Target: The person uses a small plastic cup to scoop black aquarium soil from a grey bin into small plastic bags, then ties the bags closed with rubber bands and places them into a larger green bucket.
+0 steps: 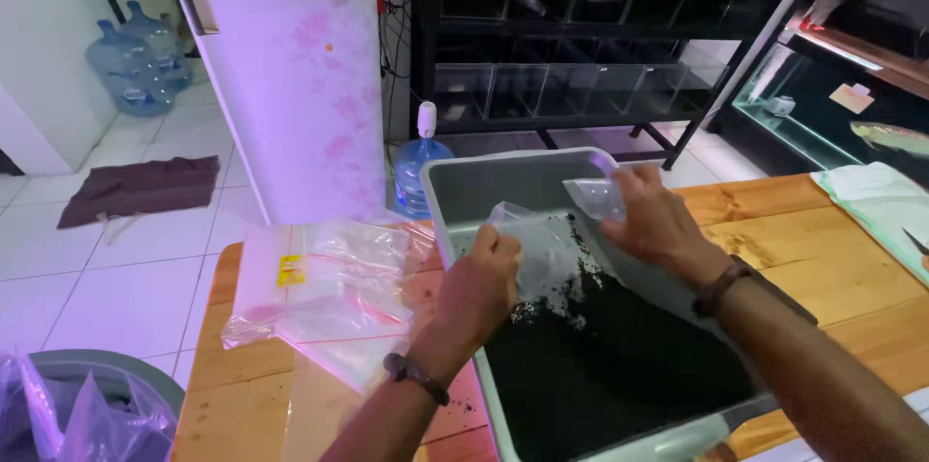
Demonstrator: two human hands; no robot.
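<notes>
I'm filling: left hand (481, 280) fingers pinch the clear bag (542, 254) open, right hand (658, 225) grips the scoop (595, 196) at one o'clock; next, I'd judge, tipping the black granules (600, 356) in cleanly.

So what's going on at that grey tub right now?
A person is working over a grey tub of dark granular material on a wooden table. The left hand holds a clear plastic bag open over the tub, with some dark grains inside it. The right hand holds a small clear plastic cup at the bag's mouth. A pile of spare clear bags lies on the table to the left.
</notes>
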